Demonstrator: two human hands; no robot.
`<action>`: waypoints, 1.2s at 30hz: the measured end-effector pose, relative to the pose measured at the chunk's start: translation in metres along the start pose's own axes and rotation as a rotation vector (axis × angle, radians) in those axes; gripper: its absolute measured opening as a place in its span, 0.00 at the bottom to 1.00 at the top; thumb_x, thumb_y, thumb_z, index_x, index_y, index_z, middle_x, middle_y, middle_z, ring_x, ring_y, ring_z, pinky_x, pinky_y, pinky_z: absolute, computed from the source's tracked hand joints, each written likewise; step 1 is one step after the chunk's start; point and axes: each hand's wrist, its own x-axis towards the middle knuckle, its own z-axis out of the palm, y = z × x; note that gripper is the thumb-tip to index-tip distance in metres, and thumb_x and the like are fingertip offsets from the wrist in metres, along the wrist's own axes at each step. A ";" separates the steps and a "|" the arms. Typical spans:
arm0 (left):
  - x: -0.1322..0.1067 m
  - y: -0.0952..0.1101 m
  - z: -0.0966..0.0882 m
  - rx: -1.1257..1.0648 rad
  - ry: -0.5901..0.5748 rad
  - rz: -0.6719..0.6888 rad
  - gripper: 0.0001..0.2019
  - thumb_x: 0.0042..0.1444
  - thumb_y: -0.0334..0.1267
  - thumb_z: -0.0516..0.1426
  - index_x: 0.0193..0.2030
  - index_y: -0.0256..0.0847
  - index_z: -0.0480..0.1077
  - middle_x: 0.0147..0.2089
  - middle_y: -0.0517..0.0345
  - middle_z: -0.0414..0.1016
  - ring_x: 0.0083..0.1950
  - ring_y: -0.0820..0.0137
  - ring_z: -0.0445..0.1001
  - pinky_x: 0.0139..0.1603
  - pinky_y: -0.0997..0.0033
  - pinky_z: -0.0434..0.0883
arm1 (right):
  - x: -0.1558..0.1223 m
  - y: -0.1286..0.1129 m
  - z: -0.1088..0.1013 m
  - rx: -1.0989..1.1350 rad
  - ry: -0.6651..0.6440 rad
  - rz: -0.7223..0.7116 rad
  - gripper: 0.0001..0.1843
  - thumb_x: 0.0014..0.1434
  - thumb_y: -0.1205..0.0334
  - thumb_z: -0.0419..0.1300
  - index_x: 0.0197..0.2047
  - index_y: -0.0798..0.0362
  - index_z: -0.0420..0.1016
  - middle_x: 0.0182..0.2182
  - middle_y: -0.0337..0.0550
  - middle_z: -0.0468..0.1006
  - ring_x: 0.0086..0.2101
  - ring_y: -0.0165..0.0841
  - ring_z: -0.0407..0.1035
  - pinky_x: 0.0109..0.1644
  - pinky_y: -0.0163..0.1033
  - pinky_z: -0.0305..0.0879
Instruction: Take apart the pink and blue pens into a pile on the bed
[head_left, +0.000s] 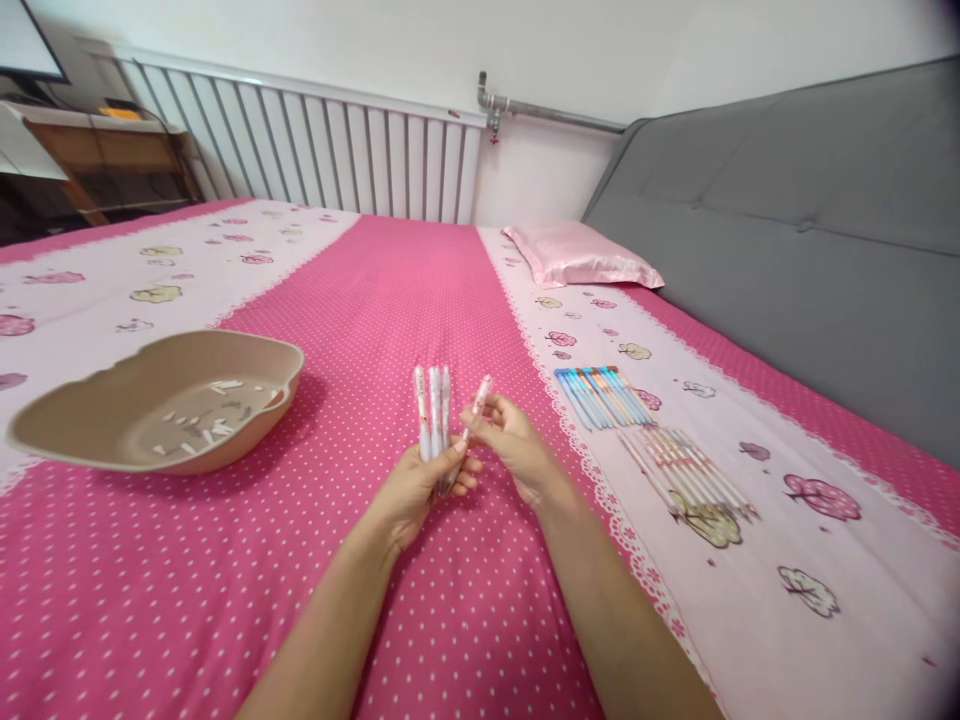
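Note:
My left hand (431, 475) is closed round a small bunch of slim pens (433, 410) with pale, pink-patterned barrels, held upright over the bed. Just to the right, my right hand (514, 440) pinches a single pink pen (481, 393), its lower end close to the left fingers. Whether that end touches the bunch I cannot tell. On the bedspread to the right lies a row of blue pens (600, 398), several side by side. Nearer to me, a row of pale pink-and-white pens (690, 468) lies beside them.
A beige basin (255, 440) with small white pieces (217, 430) inside stands on the left of the pink bedspread (420, 280). A pink pillow (577, 255) lies at the far right, against a grey headboard (787, 180). Behind the bed are a white radiator (322, 145) and a pipe (555, 113).

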 end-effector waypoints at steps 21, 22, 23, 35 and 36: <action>0.000 0.002 0.000 0.035 0.054 -0.018 0.08 0.52 0.33 0.58 0.37 0.31 0.72 0.28 0.53 0.75 0.25 0.77 0.72 0.26 0.80 0.69 | 0.000 0.002 0.002 0.008 -0.009 0.119 0.19 0.45 0.62 0.66 0.40 0.55 0.66 0.36 0.44 0.75 0.30 0.28 0.70 0.36 0.35 0.68; 0.001 0.001 0.000 0.038 0.053 -0.012 0.07 0.52 0.33 0.59 0.36 0.31 0.72 0.28 0.53 0.75 0.25 0.77 0.72 0.26 0.80 0.69 | 0.000 0.003 0.002 -0.013 -0.009 0.109 0.20 0.44 0.60 0.67 0.38 0.55 0.66 0.33 0.42 0.75 0.30 0.28 0.70 0.36 0.35 0.67; 0.001 0.001 -0.001 0.041 0.052 -0.009 0.07 0.52 0.34 0.59 0.36 0.31 0.72 0.28 0.53 0.75 0.25 0.77 0.72 0.26 0.80 0.69 | 0.000 0.005 0.002 -0.027 -0.004 0.100 0.20 0.43 0.60 0.67 0.37 0.55 0.66 0.30 0.41 0.74 0.29 0.28 0.70 0.35 0.35 0.67; 0.000 0.003 0.001 0.026 0.067 -0.032 0.09 0.54 0.31 0.57 0.41 0.30 0.71 0.27 0.53 0.75 0.24 0.77 0.72 0.25 0.80 0.69 | 0.000 -0.003 0.001 0.097 0.001 0.149 0.17 0.48 0.72 0.59 0.42 0.56 0.63 0.31 0.41 0.77 0.27 0.27 0.71 0.39 0.37 0.67; 0.000 0.002 0.001 0.029 0.064 -0.030 0.09 0.54 0.31 0.57 0.41 0.30 0.71 0.27 0.53 0.75 0.24 0.77 0.72 0.25 0.80 0.69 | 0.000 -0.003 0.002 0.089 0.006 0.154 0.16 0.49 0.71 0.59 0.42 0.56 0.63 0.31 0.41 0.77 0.27 0.27 0.71 0.39 0.36 0.67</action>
